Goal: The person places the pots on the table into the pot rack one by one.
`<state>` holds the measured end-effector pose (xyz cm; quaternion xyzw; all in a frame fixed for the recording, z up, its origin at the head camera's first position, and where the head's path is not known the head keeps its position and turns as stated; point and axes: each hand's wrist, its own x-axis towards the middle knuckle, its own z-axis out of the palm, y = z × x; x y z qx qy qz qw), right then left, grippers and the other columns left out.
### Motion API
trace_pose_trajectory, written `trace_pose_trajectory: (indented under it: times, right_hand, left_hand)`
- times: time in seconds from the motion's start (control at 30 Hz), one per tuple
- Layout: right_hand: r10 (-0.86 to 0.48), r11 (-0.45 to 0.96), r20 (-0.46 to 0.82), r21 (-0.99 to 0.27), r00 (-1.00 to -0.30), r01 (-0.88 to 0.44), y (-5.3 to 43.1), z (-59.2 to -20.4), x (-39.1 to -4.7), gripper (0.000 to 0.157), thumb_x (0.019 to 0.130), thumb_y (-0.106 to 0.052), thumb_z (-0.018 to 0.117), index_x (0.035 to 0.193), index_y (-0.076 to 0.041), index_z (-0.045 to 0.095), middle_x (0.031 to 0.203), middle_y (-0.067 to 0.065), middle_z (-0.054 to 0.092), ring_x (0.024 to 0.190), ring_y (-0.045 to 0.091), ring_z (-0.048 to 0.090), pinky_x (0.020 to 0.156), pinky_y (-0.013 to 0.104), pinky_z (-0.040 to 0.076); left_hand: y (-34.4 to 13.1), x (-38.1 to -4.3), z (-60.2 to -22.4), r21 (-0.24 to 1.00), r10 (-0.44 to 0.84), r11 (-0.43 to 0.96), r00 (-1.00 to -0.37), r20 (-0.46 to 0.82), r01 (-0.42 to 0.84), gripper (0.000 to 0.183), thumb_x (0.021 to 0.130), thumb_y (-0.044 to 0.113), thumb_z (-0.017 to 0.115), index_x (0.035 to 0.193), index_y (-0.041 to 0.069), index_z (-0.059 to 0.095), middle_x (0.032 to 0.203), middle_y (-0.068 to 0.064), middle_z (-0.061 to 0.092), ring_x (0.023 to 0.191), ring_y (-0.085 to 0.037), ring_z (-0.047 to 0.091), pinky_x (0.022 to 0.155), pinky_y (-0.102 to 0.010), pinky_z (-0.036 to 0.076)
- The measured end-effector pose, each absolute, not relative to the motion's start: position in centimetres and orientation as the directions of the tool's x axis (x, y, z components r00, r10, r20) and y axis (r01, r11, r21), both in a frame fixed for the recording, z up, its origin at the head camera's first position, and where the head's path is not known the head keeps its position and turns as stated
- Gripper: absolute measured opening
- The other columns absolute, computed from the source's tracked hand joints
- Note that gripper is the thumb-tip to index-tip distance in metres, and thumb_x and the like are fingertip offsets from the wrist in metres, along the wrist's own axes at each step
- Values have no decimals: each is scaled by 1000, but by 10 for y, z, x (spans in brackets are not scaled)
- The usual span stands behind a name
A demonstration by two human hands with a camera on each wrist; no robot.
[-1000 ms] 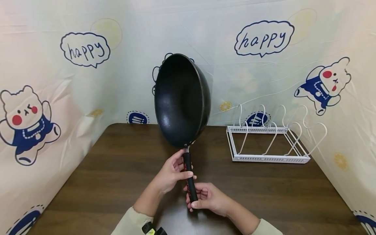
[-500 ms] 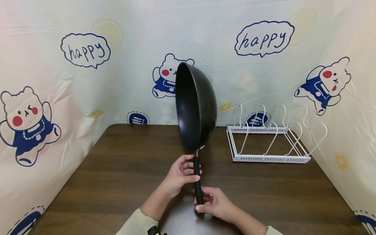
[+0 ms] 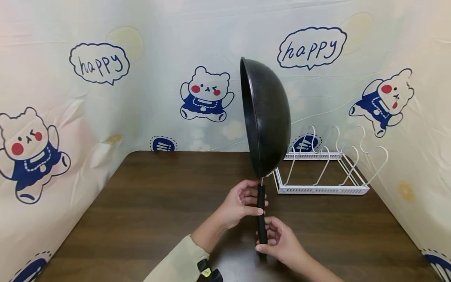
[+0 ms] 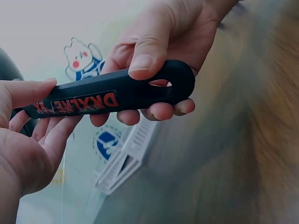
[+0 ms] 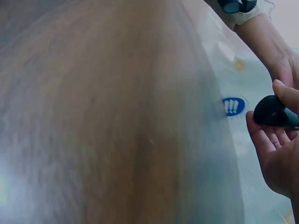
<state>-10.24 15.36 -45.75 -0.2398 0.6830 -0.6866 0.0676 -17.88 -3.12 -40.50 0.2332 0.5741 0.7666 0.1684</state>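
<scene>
A black wok [image 3: 269, 113] is held up on its side above the table, its bowl opening facing left and its rounded underside facing right. My left hand [image 3: 239, 205] grips the upper part of its black handle [image 3: 261, 219], close below the bowl. Lower down, my right hand [image 3: 280, 241] holds the handle's end between thumb and fingers. In the left wrist view, red lettering shows along the handle [image 4: 93, 95], and the right thumb lies beside the hanging hole. The right wrist view catches only the rounded handle tip [image 5: 271, 111] in the right hand.
A white wire rack [image 3: 324, 190] with several curved hooks stands at the table's back right, partly covered by the wok in the head view. The brown wooden table [image 3: 158, 207] meets a printed cloth backdrop [image 3: 155, 90] at the back and sides.
Both hands have carried the wok to the right, toward the rack. It has turned so that more of its outer side shows and less of its inside.
</scene>
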Motion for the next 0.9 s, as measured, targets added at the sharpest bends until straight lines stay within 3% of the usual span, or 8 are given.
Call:
trace_pose_trajectory:
  times: [0.17,0.37,0.77,0.9]
  right_hand:
    - [-387,-46,299,-951,-872,-306,165,-451,-101,51,78,5,78,118,9,47,96,29,55,83,22,67,71,36,58]
    - [-341,-61,371,-926,-864,-374,177,-445,-95,53,74,13,76,117,9,45,93,18,56,80,21,67,68,36,58]
    - [-275,-28,410,-908,-870,-419,210,-436,-95,53,78,13,74,120,10,43,94,7,60,79,24,68,68,31,58]
    - [-237,-3,397,-913,-887,-408,214,-436,-96,53,77,13,75,119,9,43,93,5,61,78,23,68,67,31,58]
  left_hand:
    - [-17,-183,-394,957,566,-288,-805,179,10,69,74,-24,68,135,-4,43,115,-33,56,96,-29,68,82,-41,56]
    - [3,-183,-381,962,622,-271,-759,194,23,67,74,-25,67,132,-1,45,109,-18,60,98,-31,67,80,-41,57]
    - [42,-193,-366,965,670,-259,-713,206,36,66,75,-25,67,131,2,48,107,-10,60,93,-24,70,77,-37,57]
    - [52,-195,-364,969,682,-244,-704,196,34,65,75,-25,67,132,-1,47,107,-9,60,99,-35,67,77,-36,57]
